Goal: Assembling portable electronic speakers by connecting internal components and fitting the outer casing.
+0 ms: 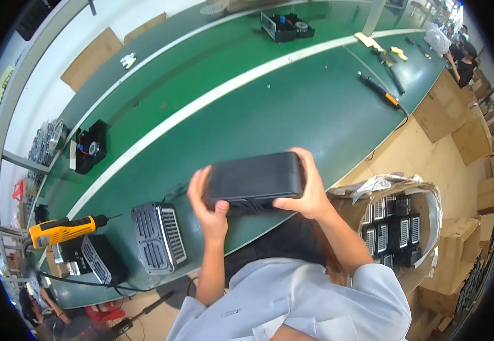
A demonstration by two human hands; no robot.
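As our left hand clamps one end of a black housing over the green workbench, our right hand clamps the other. We're apparently turning or checking it; next calls for even grip.

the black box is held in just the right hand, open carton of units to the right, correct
Not just the right hand: the head view shows the left hand holding the black box too. The open carton of units is to the right.
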